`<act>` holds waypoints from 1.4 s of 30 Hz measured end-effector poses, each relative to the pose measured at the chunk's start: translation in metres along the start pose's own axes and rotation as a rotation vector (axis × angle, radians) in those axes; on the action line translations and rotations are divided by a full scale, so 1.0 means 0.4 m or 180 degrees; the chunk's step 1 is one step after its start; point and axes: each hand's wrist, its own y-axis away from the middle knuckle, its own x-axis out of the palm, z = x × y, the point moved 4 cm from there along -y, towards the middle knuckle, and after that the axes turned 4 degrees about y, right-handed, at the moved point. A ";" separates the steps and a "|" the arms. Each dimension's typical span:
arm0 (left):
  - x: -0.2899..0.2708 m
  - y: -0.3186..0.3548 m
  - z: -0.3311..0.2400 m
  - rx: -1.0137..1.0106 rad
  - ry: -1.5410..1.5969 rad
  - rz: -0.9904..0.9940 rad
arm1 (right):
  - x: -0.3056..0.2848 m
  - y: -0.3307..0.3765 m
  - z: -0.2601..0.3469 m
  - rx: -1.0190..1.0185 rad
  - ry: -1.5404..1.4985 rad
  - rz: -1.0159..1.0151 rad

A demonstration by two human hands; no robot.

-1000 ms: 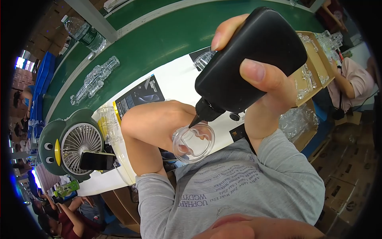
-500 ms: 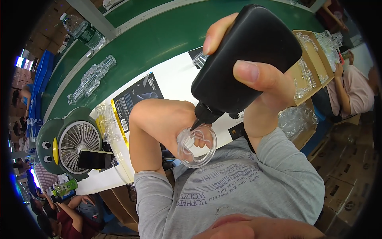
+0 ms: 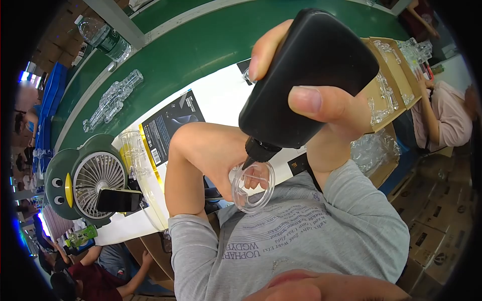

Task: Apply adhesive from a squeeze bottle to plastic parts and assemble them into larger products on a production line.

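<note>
My right hand (image 3: 331, 108) grips a large black squeeze bottle (image 3: 321, 65), tilted with its nozzle down. The pointed black nozzle (image 3: 257, 151) is at the upper left rim of a clear round plastic piece (image 3: 259, 204); whether it touches I cannot tell. That piece, like a short cup or ring with a wide rim, is held by my left hand (image 3: 218, 153), which is bent at the wrist. Some of the left fingers show through the clear plastic. No liquid can be made out at the tip.
Left on the bench are a green cartoon-faced fan (image 3: 100, 183), a phone (image 3: 119, 200), a clear plastic assembly (image 3: 113, 100) and a water bottle (image 3: 104, 39). A dark printed package (image 3: 173, 123) lies beyond my left arm. Rightward, a cardboard box (image 3: 374, 90) holds clear parts; co-workers sit both sides.
The black bottle and my right hand have shifted slightly left. The clear round piece has turned a little and moved slightly right. A co-worker at the lower left has moved an arm.
</note>
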 end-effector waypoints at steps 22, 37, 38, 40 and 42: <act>-0.019 -0.023 0.012 0.0452 0.1089 0.0645 | -0.010 -0.011 -0.001 -0.0225 0.0693 0.0652; -0.005 -0.014 0.042 -0.0217 0.1793 0.0844 | 0.036 0.014 -0.022 0.0085 -0.0529 -0.0009; -0.006 -0.018 0.035 -0.0185 0.1875 0.0841 | 0.033 0.016 -0.013 0.0071 -0.0512 -0.0020; -0.008 -0.026 0.015 -0.0122 0.2029 0.0834 | 0.032 0.022 0.008 0.0084 -0.0330 0.0048; -0.017 -0.014 0.055 -0.0133 0.2070 0.0805 | 0.035 0.016 -0.021 0.0176 -0.0500 0.0007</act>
